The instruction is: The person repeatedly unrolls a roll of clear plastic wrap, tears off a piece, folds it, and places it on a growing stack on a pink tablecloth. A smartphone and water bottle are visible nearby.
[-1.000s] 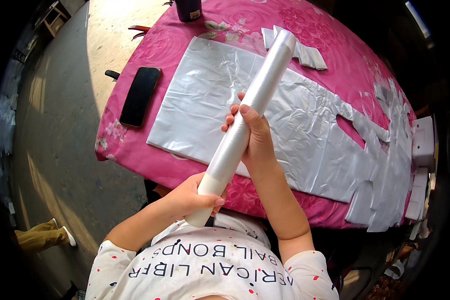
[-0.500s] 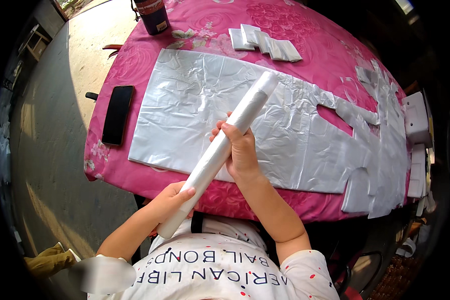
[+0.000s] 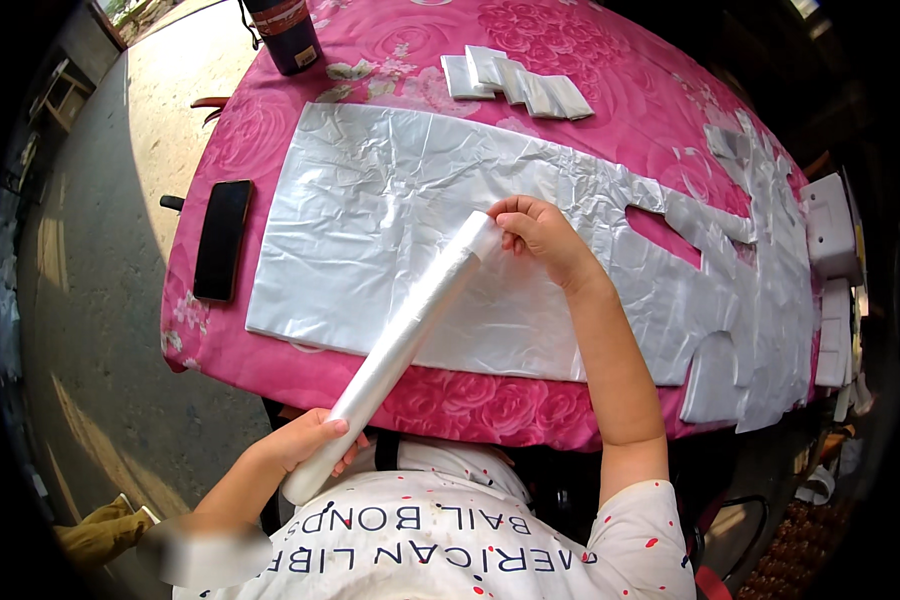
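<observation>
A long roll of thin, whitish translucent plastic (image 3: 400, 335) slants across the near part of the table, its lower end close to my shirt. My left hand (image 3: 315, 442) is wrapped round that lower end, thumb on top. At the far end, my right hand (image 3: 542, 240) has its thumb and fingers closed on the roll's edge. Beneath the roll lies a flat stack of large white plastic bags (image 3: 360, 200), wrinkled on top, with handle cut-outs toward the right.
A pink flowered cloth (image 3: 440, 405) covers the table. A black phone (image 3: 223, 240) lies at the left edge, a dark bottle (image 3: 285, 35) stands far left. Several small folded white packets (image 3: 508, 82) lie at the back. White boxes (image 3: 830, 230) are beyond the right edge.
My right hand has slid from the roll's middle up to its far end. The roll has shifted left and nearer to me, with my left hand still round its lower end.
</observation>
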A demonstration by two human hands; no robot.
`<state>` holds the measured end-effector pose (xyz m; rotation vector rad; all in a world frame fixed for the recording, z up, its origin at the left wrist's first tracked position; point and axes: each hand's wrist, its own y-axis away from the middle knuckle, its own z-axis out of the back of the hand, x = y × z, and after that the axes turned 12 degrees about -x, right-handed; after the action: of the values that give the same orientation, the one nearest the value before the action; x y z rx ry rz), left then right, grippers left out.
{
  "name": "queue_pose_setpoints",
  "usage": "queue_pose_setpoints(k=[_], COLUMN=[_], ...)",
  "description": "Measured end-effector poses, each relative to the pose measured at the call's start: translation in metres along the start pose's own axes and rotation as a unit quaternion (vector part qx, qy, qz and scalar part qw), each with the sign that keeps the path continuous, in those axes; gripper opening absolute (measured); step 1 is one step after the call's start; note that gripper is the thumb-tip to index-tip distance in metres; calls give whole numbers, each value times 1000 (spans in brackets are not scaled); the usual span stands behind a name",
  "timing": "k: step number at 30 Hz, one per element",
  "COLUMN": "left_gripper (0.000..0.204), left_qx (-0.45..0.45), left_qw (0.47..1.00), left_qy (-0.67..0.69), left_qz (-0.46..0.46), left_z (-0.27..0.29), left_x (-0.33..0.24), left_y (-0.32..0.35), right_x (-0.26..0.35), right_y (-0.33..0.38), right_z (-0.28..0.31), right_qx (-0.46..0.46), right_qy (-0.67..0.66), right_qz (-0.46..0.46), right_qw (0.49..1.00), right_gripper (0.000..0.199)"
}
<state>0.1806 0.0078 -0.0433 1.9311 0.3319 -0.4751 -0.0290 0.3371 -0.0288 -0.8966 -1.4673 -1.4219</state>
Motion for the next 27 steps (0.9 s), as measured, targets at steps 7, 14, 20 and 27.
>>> queue_pose_setpoints(k=[7,14,20,27], left_gripper=[63,59,48,50], left_qx=[-30,-41,-16,5], left_qw=[998,996,988,917], left_qy=[-54,-81,-144,-396], left_qz=[0,15,58,-56], left_z=[-7,-1,28,0], left_x=[-4,1,0,-62], left_y=[2,18,41,36], right_x=[8,-4,-9,-1], right_y=[9,0,-22,-36], right_z=[-5,47,163,154], right_qx=[86,-127,-283,-245], right_qy=[69,45,122,75], right_qz=[2,72,150,153], right_qw=[994,988,939,954], right_gripper=[17,16,14,15])
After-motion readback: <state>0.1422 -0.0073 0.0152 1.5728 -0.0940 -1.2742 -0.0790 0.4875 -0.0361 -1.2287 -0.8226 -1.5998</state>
